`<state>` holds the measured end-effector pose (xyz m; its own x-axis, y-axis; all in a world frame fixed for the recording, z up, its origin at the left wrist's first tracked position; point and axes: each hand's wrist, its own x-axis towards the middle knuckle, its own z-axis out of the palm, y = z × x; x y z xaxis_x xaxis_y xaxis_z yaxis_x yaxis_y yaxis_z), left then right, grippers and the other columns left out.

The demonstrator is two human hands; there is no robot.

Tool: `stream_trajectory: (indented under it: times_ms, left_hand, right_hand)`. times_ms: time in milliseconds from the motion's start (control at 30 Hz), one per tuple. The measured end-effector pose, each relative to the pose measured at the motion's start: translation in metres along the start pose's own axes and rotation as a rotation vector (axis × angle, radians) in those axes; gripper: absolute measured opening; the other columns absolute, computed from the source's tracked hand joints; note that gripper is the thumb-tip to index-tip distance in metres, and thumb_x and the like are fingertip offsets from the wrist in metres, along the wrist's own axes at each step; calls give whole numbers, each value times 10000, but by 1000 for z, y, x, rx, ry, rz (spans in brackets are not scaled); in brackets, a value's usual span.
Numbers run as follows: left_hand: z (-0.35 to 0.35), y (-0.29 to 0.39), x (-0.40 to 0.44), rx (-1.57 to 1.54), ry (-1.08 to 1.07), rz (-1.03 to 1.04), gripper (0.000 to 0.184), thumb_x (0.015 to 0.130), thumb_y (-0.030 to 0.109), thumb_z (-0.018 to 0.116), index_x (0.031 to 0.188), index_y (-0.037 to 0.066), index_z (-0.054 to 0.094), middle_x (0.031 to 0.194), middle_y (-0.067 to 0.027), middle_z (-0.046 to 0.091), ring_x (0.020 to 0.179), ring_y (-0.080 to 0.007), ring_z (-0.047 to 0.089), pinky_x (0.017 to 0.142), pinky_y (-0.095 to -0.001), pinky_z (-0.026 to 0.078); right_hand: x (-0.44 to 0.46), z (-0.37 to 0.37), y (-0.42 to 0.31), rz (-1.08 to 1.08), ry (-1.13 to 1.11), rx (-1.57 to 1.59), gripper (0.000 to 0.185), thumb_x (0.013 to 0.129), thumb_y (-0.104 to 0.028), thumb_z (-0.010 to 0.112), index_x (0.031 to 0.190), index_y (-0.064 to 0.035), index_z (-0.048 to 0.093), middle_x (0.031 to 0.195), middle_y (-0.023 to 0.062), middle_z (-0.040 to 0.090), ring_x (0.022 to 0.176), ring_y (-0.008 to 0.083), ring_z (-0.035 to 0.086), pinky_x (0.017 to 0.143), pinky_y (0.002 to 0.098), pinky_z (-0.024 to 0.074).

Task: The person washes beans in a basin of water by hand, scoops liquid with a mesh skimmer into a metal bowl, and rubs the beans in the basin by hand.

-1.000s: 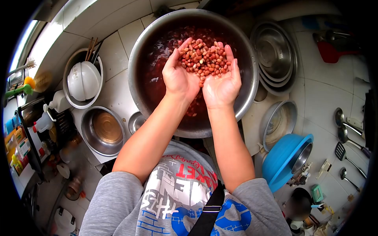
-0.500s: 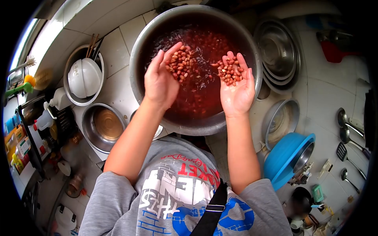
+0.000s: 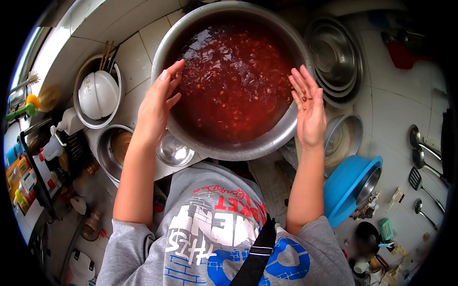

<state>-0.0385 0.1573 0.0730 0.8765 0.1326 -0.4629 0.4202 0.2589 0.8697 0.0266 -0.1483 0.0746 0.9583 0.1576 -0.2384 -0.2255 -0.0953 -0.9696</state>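
A large metal basin [image 3: 214, 147] holds dark red water with peanuts [image 3: 248, 95] in it, several at the surface. Over the basin's left rim is my left hand [image 3: 160, 102], fingers apart and no peanuts visible in it. My right hand [image 3: 309, 107] is at the right rim, palm turned inward and fingers extended. A few peanuts cling to its fingers and palm. The two hands are wide apart, on opposite sides of the basin.
Left of the basin are a pot with white bowls [image 3: 98, 94], a metal bowl [image 3: 109, 152] and a small shiny bowl [image 3: 175, 149]. To the right stand stacked metal basins [image 3: 334, 57], a blue basin [image 3: 346, 190] and hanging ladles [image 3: 418, 159].
My hands, earlier cupped together full of peanuts, have moved apart to the basin's sides. The peanuts have dropped back into the red water, except a few on my right hand.
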Motion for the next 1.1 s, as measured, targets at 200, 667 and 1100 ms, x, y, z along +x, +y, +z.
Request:
stream_trajectory:
  times_ms: [200,667,1100]
  left_hand:
    - [-10,16,-8,127,-81,107,668,1049,497,367,1455,-27,446,1520,-158,450,1370,-328,479,1107,-444,379]
    - [-6,22,19,313,-10,154,582,1057,497,377,1403,61,549,1476,-108,507,1409,-293,426,1129,-405,350]
    - [-14,2,21,384,-2,130,598,1046,497,428,1417,39,531,1449,-142,518,1395,-290,435,1130,-404,346]
  right_hand:
    - [-4,-19,-27,-137,-80,-165,736,1056,-572,169,1549,-49,329,1574,176,371,1481,306,307,1213,460,172]
    - [6,-19,-43,-174,-185,-320,779,1033,-606,88,1564,-83,316,1629,145,275,1514,312,233,1204,481,173]
    - [17,-24,-13,-51,-121,-346,501,1088,-375,356,1473,-73,466,1512,168,429,1326,263,487,1074,375,392]
